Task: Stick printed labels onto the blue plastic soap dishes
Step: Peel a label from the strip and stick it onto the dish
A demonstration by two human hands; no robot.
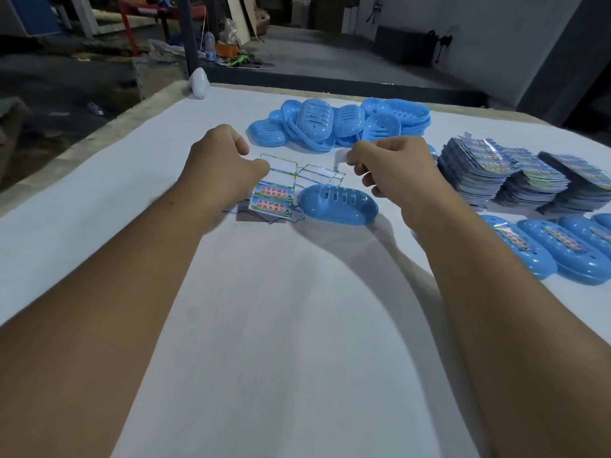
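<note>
A blue soap dish (pixel 337 204) lies upside down on the white table, between my two hands. Just left of it is a label sheet (pixel 272 200) with two printed labels left on it and empty backing above. My left hand (pixel 220 163) pinches the sheet's upper left part. My right hand (pixel 393 166) holds a small pale piece, seemingly a peeled label (pixel 341 157), between thumb and fingers above the sheet. A heap of unlabelled blue dishes (pixel 337 123) lies behind. Labelled dishes (pixel 558 246) sit in a row at the right.
Tall stacks of label sheets (pixel 515 173) stand at the right, behind the labelled row. A white rounded object (pixel 199 81) sits at the table's far left corner. The table's left edge (pixel 99 133) runs diagonally; beyond it is a dark workshop floor with clutter.
</note>
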